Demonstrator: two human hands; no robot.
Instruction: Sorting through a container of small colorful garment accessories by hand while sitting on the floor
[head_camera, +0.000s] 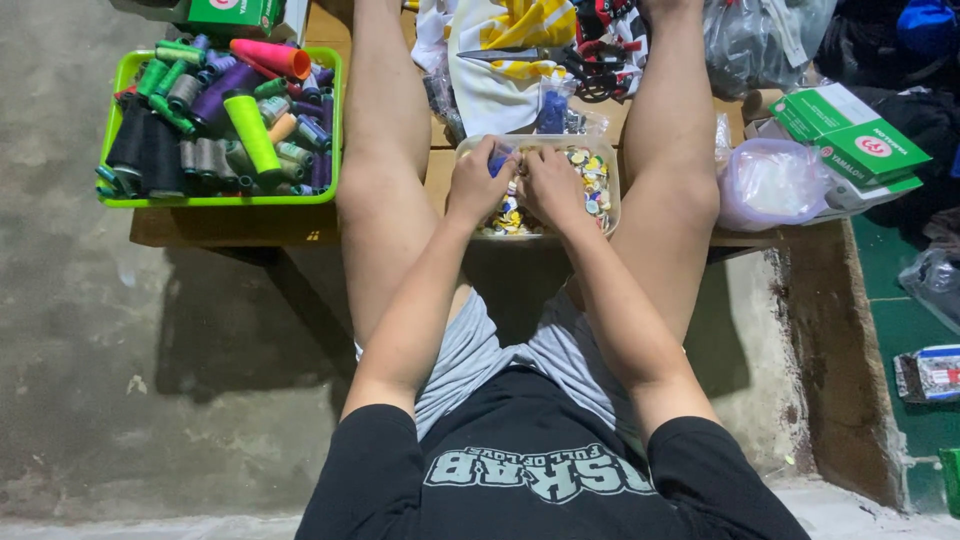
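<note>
Buttons, small, hard, light and slippery, fill our clear tray between the knees; our left hand pinches something blue over it, right hand curls among them, best pinched singly.

Bare grey concrete floor under a low wooden table.

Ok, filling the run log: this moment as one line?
left hand: in button tray | right hand: in button tray | thread-spool basket: at left
</note>
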